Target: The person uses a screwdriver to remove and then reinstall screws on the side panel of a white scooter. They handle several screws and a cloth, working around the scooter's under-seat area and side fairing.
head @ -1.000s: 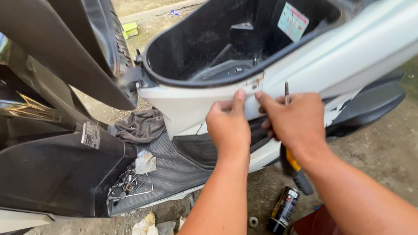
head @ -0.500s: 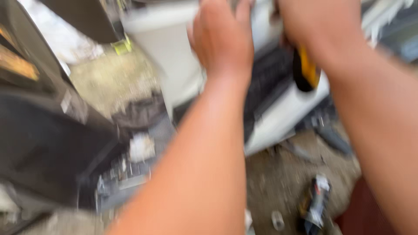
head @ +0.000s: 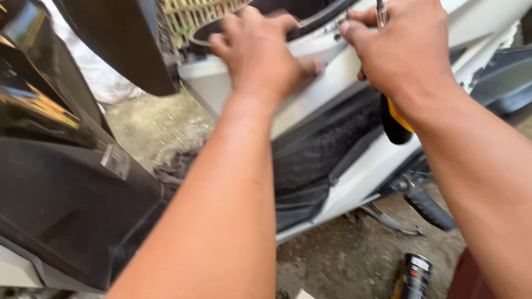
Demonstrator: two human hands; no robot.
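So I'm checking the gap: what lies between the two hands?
Head view: only bare white scooter panel lies between left hand and right hand.

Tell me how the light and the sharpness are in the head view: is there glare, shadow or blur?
Head view: daylight; warm glare on the glossy black panel at left. The left hand is slightly motion-blurred at its fingers, while the right hand and the screwdriver it grips look sharper. The white scooter body is bright, and the ground beneath it lies in shade.
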